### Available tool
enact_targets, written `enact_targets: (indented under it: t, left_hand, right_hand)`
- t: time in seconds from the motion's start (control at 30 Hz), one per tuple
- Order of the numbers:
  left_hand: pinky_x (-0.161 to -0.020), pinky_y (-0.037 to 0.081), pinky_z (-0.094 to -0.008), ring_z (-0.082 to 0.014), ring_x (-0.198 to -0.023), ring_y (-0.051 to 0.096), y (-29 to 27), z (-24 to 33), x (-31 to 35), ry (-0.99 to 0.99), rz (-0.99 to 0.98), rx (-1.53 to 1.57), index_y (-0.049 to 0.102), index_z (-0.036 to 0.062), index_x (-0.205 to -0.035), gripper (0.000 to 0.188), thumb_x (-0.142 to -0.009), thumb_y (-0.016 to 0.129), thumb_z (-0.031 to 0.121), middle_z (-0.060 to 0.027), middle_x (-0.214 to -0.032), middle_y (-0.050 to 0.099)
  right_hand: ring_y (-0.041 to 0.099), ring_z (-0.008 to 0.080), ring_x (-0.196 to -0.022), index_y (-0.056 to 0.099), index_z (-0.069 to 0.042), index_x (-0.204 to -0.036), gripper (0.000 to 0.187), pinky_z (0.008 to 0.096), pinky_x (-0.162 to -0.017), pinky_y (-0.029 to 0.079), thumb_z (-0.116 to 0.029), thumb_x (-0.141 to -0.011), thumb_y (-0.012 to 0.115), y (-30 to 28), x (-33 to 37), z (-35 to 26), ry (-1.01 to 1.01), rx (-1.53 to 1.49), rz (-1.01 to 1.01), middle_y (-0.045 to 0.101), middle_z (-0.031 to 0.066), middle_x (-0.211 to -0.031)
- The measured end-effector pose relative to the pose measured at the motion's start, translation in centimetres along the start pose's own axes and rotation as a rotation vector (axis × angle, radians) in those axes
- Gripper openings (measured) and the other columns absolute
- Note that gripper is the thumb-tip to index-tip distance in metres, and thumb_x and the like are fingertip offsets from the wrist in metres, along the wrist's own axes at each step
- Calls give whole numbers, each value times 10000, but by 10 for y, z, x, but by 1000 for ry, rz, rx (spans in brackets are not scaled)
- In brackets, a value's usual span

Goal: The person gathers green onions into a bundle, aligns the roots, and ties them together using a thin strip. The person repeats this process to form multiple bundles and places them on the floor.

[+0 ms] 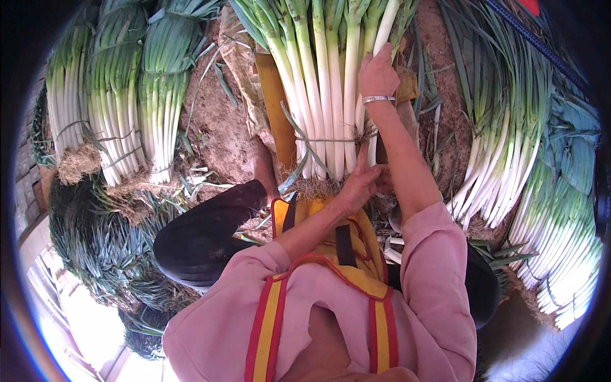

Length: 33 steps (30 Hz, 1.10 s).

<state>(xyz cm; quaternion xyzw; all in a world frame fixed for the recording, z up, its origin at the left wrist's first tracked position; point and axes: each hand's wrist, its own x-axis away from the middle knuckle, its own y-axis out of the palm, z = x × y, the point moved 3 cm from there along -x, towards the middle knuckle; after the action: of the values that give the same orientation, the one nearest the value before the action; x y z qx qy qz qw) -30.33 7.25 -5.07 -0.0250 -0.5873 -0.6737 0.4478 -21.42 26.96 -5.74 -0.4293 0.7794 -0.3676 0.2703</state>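
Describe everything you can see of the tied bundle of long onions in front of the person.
The bundle has white stems turning green upward, fanning out and cut off by the picture's top edge. Matted brown roots point toward the bottom edge. A thin green leaf-like tie crosses the lower stems, with a loose strip slanting over them. The right hand has a stalk in its grip along the right side; the left hand is at the lower right.

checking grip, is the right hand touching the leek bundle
Touching: the head view shows the right hand wrapped around a white stalk at the right of the leek bundle.
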Motion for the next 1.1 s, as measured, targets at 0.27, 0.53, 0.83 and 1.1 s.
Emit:
enact_targets:
  t: [0.27, 0.53, 0.83, 1.1]
  left_hand:
    - [-833, 463, -409, -237, -1055, 552, -1, -2, -3, -19, 5, -7, -105, 317, -1432, 745, -938, 415, 113, -101, -1265, 471]
    - [-761, 492, -380, -219, -997, 575, 0, -5, -3, 21, 29, -2, -74, 304, -1437, 727, -935, 414, 108, -89, -1235, 495]
    - [-747, 479, -336, -148, -873, 555, 8, -1, 2, 75, 103, 21, 9, 282, -1437, 696, -910, 431, 113, -29, -1078, 537]
    - [-724, 482, -299, -177, -872, 592, -25, -13, -7, 59, 87, -147, 218, 189, -1396, 574, -888, 465, 88, -62, -1090, 562]
  right_hand:
    - [615, 375, -579, 330, 86, -1237, 541, 482, -528, 495, -220, -830, 513, 0, 19, 1, -37, 59, 61, 624, 220, -802]
    - [616, 398, -623, 312, 83, -1252, 540, 493, -557, 497, -224, -846, 490, 2, 27, 3, -7, 141, -50, 623, 233, -837]
    - [620, 403, -667, 243, 63, -1267, 553, 507, -596, 495, -230, -857, 470, -11, 49, -2, 92, 110, -232, 618, 246, -875]
    - [608, 433, -758, 227, 57, -1274, 569, 511, -664, 489, -241, -861, 481, -21, 88, 1, 153, 85, -368, 598, 281, -940]
